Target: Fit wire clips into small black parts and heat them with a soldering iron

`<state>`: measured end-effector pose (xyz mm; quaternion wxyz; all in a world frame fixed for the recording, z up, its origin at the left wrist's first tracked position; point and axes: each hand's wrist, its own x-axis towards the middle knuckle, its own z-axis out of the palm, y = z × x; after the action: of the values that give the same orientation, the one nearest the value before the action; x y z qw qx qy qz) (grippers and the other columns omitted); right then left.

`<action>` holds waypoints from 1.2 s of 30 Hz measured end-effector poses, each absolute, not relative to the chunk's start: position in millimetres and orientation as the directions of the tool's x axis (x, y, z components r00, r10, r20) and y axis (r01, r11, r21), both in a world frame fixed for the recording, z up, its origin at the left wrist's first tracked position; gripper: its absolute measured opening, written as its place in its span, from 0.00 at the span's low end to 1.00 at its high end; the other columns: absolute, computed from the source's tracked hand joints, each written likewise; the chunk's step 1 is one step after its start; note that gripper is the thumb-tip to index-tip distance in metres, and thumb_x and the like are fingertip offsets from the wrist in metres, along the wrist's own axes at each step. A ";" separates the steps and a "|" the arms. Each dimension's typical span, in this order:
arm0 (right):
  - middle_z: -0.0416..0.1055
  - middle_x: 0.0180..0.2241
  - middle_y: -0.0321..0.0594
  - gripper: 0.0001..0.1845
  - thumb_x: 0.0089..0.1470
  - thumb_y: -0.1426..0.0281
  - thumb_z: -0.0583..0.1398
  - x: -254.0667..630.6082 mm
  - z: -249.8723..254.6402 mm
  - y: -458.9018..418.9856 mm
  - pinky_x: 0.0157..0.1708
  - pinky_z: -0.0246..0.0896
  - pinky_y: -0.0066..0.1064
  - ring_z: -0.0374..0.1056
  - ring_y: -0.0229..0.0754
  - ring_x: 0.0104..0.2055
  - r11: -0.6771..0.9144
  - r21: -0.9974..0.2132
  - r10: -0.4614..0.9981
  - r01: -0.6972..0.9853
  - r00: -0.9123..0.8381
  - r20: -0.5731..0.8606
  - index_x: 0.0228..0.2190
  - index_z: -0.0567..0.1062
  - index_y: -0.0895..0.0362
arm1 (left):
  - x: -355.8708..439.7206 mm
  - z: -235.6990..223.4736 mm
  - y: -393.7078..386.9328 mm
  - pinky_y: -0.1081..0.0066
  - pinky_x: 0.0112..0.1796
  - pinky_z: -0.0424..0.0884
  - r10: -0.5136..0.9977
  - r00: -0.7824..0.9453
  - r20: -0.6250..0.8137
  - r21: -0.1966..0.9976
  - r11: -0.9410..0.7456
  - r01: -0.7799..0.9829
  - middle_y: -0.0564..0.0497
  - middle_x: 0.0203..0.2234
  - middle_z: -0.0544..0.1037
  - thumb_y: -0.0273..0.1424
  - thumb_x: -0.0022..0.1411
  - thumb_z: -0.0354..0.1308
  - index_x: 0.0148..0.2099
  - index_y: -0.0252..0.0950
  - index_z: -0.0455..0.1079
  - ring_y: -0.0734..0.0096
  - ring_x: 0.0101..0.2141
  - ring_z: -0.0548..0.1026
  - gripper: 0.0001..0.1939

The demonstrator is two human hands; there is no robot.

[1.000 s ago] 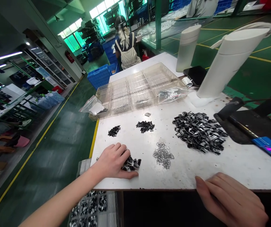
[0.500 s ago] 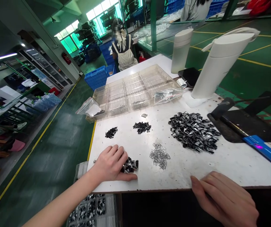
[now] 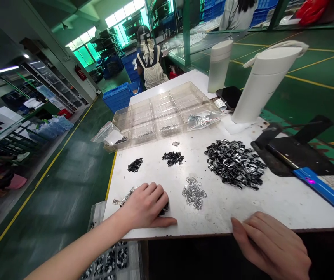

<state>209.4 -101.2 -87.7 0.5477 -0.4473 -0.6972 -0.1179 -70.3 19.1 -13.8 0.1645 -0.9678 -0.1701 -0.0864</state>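
The left hand [image 3: 145,206] cups black parts [image 3: 164,210], grip unclear; the open right hand [image 3: 268,245] holds nothing; a careless push could scatter them

Silver clips [image 3: 194,193] lie between the left hand [image 3: 145,206] and right hand [image 3: 268,243].

Glossy black clips [image 3: 235,164], probably metal; clear plastic tray [image 3: 184,97]; matt white tabletop [image 3: 228,206].

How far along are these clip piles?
Looks done: two small black piles and a silver wire-clip pile sit apart, and a lower tray holds black pieces in cells. In hand: the left hand is cupped over a small black-and-silver pile. Left: the large black-and-silver pile. The right hand rests at the table edge.
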 end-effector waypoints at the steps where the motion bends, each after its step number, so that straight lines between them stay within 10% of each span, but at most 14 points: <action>1: 0.62 0.22 0.33 0.19 0.50 0.90 0.69 209.3 -86.8 -101.0 0.27 0.53 0.33 0.56 0.35 0.26 0.572 -0.326 0.494 0.753 0.001 0.870 0.28 0.70 0.58 | -69.3 -13.8 17.8 0.63 0.27 0.60 0.300 0.931 0.207 -0.295 -0.888 0.351 0.48 0.26 0.74 0.54 0.73 0.50 0.34 0.36 0.71 0.62 0.27 0.70 0.27; 5: 0.63 0.22 0.34 0.19 0.50 0.90 0.68 209.3 -83.9 -100.8 0.26 0.54 0.33 0.57 0.35 0.26 0.578 -0.324 0.502 0.749 -0.014 0.865 0.28 0.69 0.59 | -66.6 -7.7 12.1 0.64 0.26 0.61 0.316 0.935 0.158 -0.309 -0.884 0.351 0.50 0.25 0.73 0.40 0.72 0.55 0.33 0.36 0.70 0.64 0.26 0.71 0.17; 10: 0.63 0.22 0.34 0.18 0.52 0.89 0.67 210.2 -84.2 -100.7 0.25 0.53 0.33 0.56 0.35 0.26 0.571 -0.311 0.490 0.760 -0.012 0.871 0.29 0.69 0.58 | -40.4 20.8 31.8 0.62 0.29 0.72 0.481 0.874 0.076 -0.097 -0.868 0.486 0.45 0.32 0.78 0.52 0.74 0.48 0.38 0.34 0.73 0.59 0.32 0.76 0.27; 16: 0.62 0.21 0.34 0.17 0.54 0.90 0.66 208.8 -80.9 -98.3 0.25 0.51 0.33 0.55 0.35 0.26 0.586 -0.296 0.466 0.754 -0.015 0.884 0.29 0.69 0.57 | 19.1 36.9 132.0 0.58 0.43 0.79 0.576 0.816 -0.041 0.031 -0.816 0.577 0.41 0.50 0.83 0.20 0.70 0.52 0.53 0.34 0.77 0.53 0.51 0.79 0.16; 20: 0.62 0.21 0.35 0.16 0.56 0.89 0.64 207.8 -82.7 -99.6 0.26 0.47 0.34 0.54 0.36 0.27 0.600 -0.324 0.468 0.731 0.007 0.884 0.29 0.69 0.57 | 40.3 27.3 172.4 0.61 0.42 0.79 0.527 0.847 -0.071 0.075 -0.844 0.532 0.44 0.45 0.86 0.14 0.61 0.55 0.44 0.37 0.81 0.55 0.45 0.82 0.18; 36: 0.59 0.20 0.32 0.16 0.59 0.84 0.61 212.1 -85.7 -99.4 0.26 0.41 0.35 0.51 0.37 0.24 0.614 -0.367 0.473 0.699 0.048 0.880 0.27 0.66 0.55 | 54.6 63.4 249.0 0.59 0.41 0.76 0.735 0.606 0.303 0.146 -0.664 0.733 0.40 0.42 0.84 0.33 0.67 0.60 0.45 0.36 0.77 0.57 0.36 0.82 0.09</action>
<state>212.1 -99.4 -85.7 0.5832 -0.4287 -0.6831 -0.0971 54.6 249.0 63.4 -0.0037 -0.8962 -0.4096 -0.1705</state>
